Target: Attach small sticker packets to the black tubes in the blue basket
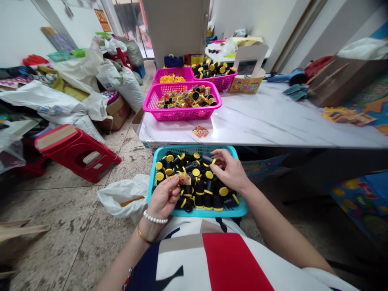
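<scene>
A turquoise basket [198, 214] rests on my lap, full of black plastic spools with yellow ends [199, 188]. My left hand [165, 196], with a pearl bracelet at its wrist, pinches a small printed sticker [184, 178] above the left part of the basket. At the basket's right side my right hand [228, 167] has its fingers closed around a black spool with a yellow end [208, 160]. The sticker and this spool are apart from each other.
On the white table [257, 125] stand pink baskets, the front one [182, 115] holding sticker-wrapped spools. A sticker sheet [200, 131] lies near the table edge. A red stool [79, 151] and a white bag [125, 198] are on the left.
</scene>
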A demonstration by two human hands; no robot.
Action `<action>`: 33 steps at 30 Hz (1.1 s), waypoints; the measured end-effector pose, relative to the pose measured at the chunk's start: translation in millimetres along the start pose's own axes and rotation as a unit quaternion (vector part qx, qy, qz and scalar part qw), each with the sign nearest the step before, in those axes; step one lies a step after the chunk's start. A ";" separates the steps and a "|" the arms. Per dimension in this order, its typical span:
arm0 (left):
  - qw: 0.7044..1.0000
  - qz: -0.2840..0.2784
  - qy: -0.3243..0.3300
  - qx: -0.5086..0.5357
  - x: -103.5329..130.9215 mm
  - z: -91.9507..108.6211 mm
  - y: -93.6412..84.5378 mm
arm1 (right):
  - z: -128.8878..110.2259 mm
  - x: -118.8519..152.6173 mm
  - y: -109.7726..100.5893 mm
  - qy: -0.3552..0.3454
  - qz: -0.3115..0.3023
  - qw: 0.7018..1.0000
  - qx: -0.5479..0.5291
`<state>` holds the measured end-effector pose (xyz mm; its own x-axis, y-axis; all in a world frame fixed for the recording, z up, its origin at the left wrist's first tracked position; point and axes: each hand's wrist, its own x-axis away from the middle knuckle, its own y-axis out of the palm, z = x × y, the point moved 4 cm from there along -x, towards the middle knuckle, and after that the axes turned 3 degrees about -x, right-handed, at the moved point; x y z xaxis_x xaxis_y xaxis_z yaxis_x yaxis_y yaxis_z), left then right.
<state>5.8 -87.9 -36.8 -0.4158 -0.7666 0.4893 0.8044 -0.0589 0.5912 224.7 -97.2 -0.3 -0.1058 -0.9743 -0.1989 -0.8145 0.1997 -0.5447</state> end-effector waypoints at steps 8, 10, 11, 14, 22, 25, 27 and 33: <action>0.999 -0.029 -0.003 0.023 0.5 -0.6 6.2 | -39.7 19.8 24.4 0.024 -0.130 0.945 -0.299; 0.998 -0.038 -0.015 0.039 0.4 -2.2 5.8 | -36.9 17.8 23.6 0.013 -0.112 0.960 -0.255; 0.998 -0.041 -0.021 0.048 0.0 -3.0 5.4 | -36.0 17.0 22.4 0.005 -0.104 0.969 -0.226; 0.996 -0.046 -0.032 0.065 -2.0 -5.4 4.7 | -40.3 17.3 19.0 -0.033 -0.095 0.987 -0.127; 0.999 -0.009 0.051 -0.007 0.1 -2.9 6.6 | -55.1 19.6 20.9 -0.072 -0.107 0.990 -0.055; 0.996 -0.001 0.074 -0.043 6.2 -1.5 6.4 | -43.3 19.7 27.7 -0.013 -0.152 0.977 -0.150; 0.997 -0.006 0.060 -0.056 9.5 -4.0 6.3 | -36.8 20.9 30.2 0.004 -0.151 0.967 -0.205; 0.992 0.036 0.109 -0.055 11.3 -3.2 3.5 | -27.3 25.8 32.5 -0.007 -0.064 0.959 -0.276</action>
<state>5.2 -98.8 -31.3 -0.2637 -0.8904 0.3710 0.8751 -0.0590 0.4804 179.9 -118.6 -1.0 0.0199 -0.9848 -0.1724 -0.9986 -0.0113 -0.0511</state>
